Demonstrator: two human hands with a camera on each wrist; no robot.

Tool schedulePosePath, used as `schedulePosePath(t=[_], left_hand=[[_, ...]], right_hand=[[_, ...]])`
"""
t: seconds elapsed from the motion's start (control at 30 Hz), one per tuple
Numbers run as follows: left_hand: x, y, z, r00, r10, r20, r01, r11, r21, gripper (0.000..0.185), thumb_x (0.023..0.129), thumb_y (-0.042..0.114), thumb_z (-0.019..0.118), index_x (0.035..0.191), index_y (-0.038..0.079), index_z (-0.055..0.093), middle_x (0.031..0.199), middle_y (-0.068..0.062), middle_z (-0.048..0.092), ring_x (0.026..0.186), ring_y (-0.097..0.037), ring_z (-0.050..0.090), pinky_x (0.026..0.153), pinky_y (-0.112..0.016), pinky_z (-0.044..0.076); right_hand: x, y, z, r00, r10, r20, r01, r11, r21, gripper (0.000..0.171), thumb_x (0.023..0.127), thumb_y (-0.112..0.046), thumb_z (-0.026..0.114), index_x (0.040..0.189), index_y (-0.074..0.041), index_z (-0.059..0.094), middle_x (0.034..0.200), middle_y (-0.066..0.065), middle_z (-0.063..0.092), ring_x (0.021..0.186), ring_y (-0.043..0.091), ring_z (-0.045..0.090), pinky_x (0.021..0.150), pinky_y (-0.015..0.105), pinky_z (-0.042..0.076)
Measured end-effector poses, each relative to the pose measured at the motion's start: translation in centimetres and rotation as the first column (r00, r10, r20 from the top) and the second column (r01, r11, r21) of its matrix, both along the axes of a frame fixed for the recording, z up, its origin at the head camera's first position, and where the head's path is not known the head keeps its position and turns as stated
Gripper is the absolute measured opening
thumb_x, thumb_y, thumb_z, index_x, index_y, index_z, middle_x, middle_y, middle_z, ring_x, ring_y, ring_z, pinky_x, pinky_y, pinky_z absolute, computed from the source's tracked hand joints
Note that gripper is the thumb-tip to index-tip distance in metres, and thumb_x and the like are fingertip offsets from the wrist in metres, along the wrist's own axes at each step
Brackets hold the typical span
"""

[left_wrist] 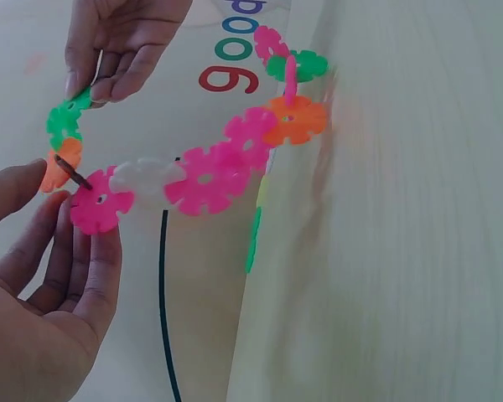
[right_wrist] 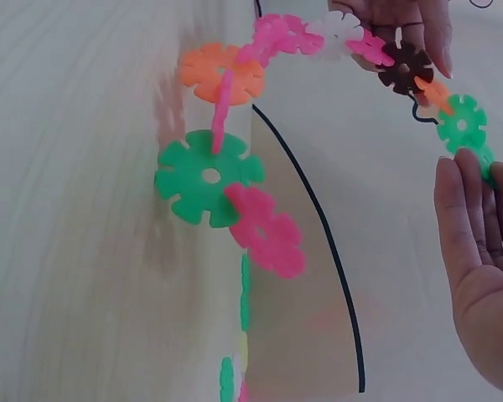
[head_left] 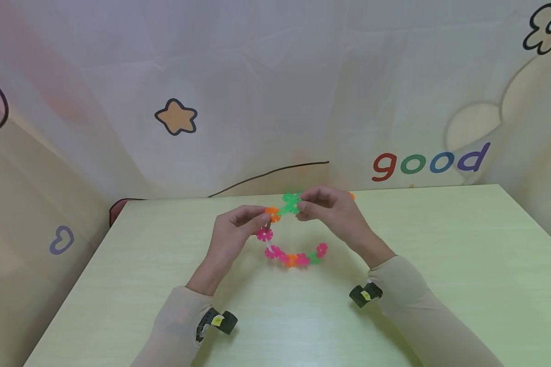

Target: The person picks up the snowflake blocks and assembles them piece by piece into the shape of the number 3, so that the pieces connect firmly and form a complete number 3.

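Observation:
A curved chain of flower-shaped interlocking discs [head_left: 292, 260] hangs between and below my hands, in pink, orange, green, white and brown. My left hand [head_left: 231, 237] pinches it around an orange disc [left_wrist: 63, 164] and a brown disc [right_wrist: 405, 69]. At the chain's upper end, my right hand [head_left: 332, 211] pinches a green disc with thumb and fingertips; another green disc [right_wrist: 463, 124] joins it to the orange one. The opposite end, a pink disc [right_wrist: 268, 232] slotted into a green disc [right_wrist: 203, 177], hangs free on the right, over the table.
The pale table [head_left: 441, 285] backs onto a printed cloth [head_left: 275, 102]. Several loose discs, among them a green piece [right_wrist: 245, 293], lie near the table's far edge, and an orange piece [head_left: 351, 195] peeks out behind my right hand.

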State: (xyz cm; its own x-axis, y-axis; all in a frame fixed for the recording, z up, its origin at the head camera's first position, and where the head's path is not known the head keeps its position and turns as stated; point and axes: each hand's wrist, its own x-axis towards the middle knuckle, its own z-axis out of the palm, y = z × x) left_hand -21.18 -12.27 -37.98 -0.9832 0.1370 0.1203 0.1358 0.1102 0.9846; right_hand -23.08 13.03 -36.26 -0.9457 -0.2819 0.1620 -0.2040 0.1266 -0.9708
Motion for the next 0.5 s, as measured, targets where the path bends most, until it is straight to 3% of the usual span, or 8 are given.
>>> schedulePosePath(t=[0.3, 0.5], left_hand=[[-0.26, -0.13, -0.36, 1.000, 0.025, -0.018, -0.025, 1.000, -0.006, 0.024, 0.102, 0.020, 0.075, 0.121, 0.007, 0.077, 0.110, -0.007, 0.079, 0.100, -0.022, 0.076, 0.095, -0.034, 0.060], [-0.41, -0.28, -0.52, 0.999, 0.022, -0.030, -0.022, 1.000, 0.002, 0.021, 0.103, 0.019, 0.074, 0.119, 0.006, 0.078, 0.110, -0.007, 0.079, 0.099, -0.023, 0.076, 0.094, -0.036, 0.060]], right_hand=[[-0.37, 0.41, -0.17, 0.998, -0.003, 0.057, 0.008, 0.996, -0.093, 0.026, 0.102, -0.017, 0.074, 0.120, 0.001, 0.067, 0.106, 0.013, 0.075, 0.101, 0.034, 0.077, 0.112, 0.046, 0.049], [-0.50, 0.63, -0.27, 0.998, 0.014, 0.057, -0.007, 0.993, -0.119, 0.023, 0.103, -0.017, 0.071, 0.118, 0.000, 0.067, 0.107, 0.014, 0.074, 0.102, 0.033, 0.077, 0.110, 0.042, 0.051]])
